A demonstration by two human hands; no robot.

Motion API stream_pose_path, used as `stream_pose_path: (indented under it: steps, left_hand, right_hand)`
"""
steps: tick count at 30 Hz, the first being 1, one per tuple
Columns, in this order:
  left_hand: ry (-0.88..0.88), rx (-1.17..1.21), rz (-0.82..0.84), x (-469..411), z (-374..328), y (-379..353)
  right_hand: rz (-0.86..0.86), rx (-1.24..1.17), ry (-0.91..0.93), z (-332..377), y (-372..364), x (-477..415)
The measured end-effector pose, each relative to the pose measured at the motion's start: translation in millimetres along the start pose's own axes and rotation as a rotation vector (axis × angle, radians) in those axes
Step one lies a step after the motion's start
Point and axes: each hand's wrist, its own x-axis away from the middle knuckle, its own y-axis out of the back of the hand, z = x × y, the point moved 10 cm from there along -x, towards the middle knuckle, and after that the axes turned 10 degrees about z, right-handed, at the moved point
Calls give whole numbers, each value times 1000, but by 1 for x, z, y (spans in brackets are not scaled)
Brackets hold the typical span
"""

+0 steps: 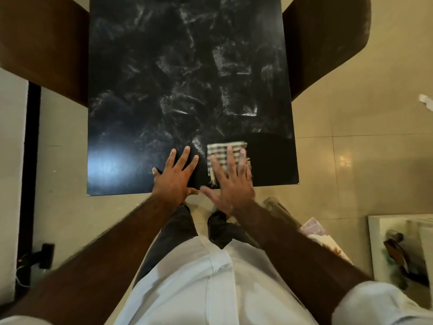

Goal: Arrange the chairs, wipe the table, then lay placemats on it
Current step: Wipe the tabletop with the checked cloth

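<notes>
A brown chair (44, 48) stood at the left edge of the black table (140, 102), its seat partly tucked under the top. Whitish smears covered most of the tabletop. Near the table's front edge the left hand (174, 177) lay flat on the bare surface, fingers straight and spread, holding nothing. Just to its right lay a folded checked cloth (216, 151), close to the front edge and apart from the left hand's fingertips. The right hand (232, 181) rested palm-down on the cloth with its fingers extended and fanned, pressing rather than gripping; its thumb reached toward the left hand's thumb at the table edge. Right of the cloth the tabletop showed a darker patch without smears. A second brown chair (328, 43) stood at the table's right side. Farther right, on the tiled floor (351, 148), sat a white container (375, 242) with blurred contents.
</notes>
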Motion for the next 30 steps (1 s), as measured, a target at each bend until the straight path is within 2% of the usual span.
stream_pose_path:
  steps: [4,9,12,19,23,27,30]
  left_hand:
    - [8,2,6,-2,1,0]
    - [10,-16,2,-4,3,-2]
    - [8,-9,-14,-4,2,-1]
    - [0,63,-51,-3,5,-2]
    - [-15,74,-54,-4,5,-4]
    - [-33,99,-109,3,-1,-3]
    - [-129,-54,-235,14,-35,-2]
  right_hand:
    - [-3,49,21,-15,-14,23]
    - [-113,3,-162,-73,9,17]
    - [-144,-58,-238,-66,22,-4]
    - [6,10,73,30,-8,-11]
    - [35,-9,130,26,-8,0]
    - [-35,21,170,7,15,12]
    - [-98,5,130,-4,26,19]
